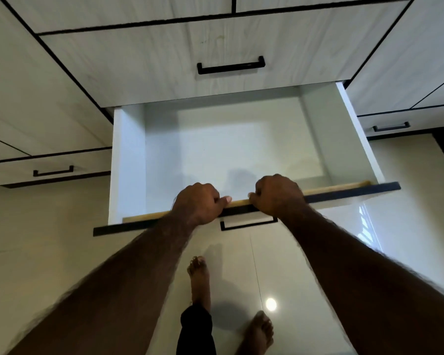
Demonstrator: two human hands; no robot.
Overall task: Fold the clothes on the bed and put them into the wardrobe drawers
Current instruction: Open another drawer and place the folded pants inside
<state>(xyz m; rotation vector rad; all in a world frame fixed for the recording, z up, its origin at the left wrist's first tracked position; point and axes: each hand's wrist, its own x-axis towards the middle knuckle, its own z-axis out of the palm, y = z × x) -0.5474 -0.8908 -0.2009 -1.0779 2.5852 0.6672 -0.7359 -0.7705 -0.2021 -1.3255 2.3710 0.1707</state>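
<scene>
**Both hands grip the front edge of the pulled-out drawer**

The wardrobe (62, 80), pale wood-grain with black edging, fills the view beyond the hands. Its drawer (215, 147) stands pulled out directly ahead of them, white inside, with a black-trimmed front panel and a tan top edge. The glossy floor (318, 265) lies below the hands, two bare feet on it. The left hand (198, 204) and right hand (277, 194) sit side by side, fingers curled over the drawer's front edge, thumbs along the rim. A black handle (249, 225) hangs just beneath them.
</scene>
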